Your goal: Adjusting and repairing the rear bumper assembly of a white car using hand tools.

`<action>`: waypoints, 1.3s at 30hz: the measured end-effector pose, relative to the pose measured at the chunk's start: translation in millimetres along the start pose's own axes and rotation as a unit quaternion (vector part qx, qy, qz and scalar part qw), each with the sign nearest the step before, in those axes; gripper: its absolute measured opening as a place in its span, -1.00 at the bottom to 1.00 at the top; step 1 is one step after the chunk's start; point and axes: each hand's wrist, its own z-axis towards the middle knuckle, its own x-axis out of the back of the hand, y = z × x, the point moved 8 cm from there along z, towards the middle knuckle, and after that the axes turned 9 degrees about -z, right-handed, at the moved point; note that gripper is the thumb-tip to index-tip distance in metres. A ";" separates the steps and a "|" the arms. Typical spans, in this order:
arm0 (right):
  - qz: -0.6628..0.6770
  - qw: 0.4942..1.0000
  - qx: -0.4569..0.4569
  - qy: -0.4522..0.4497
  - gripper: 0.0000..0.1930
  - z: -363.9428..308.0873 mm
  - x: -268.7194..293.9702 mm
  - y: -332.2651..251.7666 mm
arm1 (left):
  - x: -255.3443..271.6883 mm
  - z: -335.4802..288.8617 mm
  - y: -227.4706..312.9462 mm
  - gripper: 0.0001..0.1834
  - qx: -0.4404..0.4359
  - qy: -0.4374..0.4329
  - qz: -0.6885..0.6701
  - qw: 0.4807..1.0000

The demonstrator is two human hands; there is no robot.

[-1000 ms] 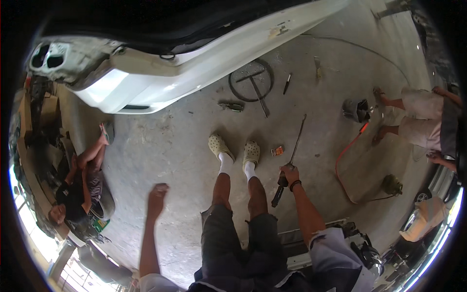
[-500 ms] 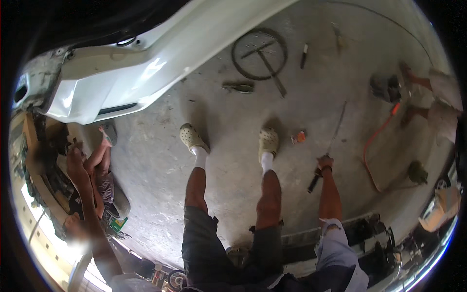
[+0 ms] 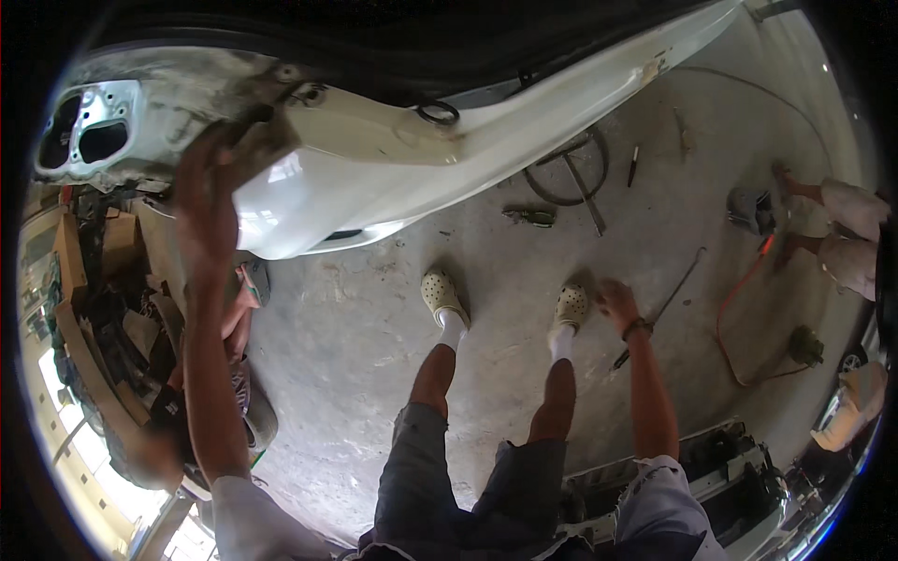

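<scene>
Since the right hand (image 3: 616, 304) released it, the rod (image 3: 681, 282) lies loose

Two clogs (image 3: 443, 294) and one long-handled rod (image 3: 678, 290) show.

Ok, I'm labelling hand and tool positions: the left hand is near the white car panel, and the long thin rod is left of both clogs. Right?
Not quite: the long thin rod is right of both clogs, as the head view shows. The left hand is near the white car panel.
</scene>
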 end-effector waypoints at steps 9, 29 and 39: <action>0.805 0.567 0.164 -0.056 -0.69 26.6 322.9 -326.1 | -30.9 6.8 -21.4 -0.56 0.111 -0.177 0.039 0.977; 0.622 0.778 0.094 0.013 -0.65 45.8 357.1 -335.2 | -60.2 -13.2 -45.0 -0.55 0.116 -0.237 0.051 0.963; 0.671 0.740 0.036 -0.021 -0.62 49.2 341.8 -332.7 | -58.9 -11.7 -43.9 -0.56 0.100 -0.208 0.041 0.972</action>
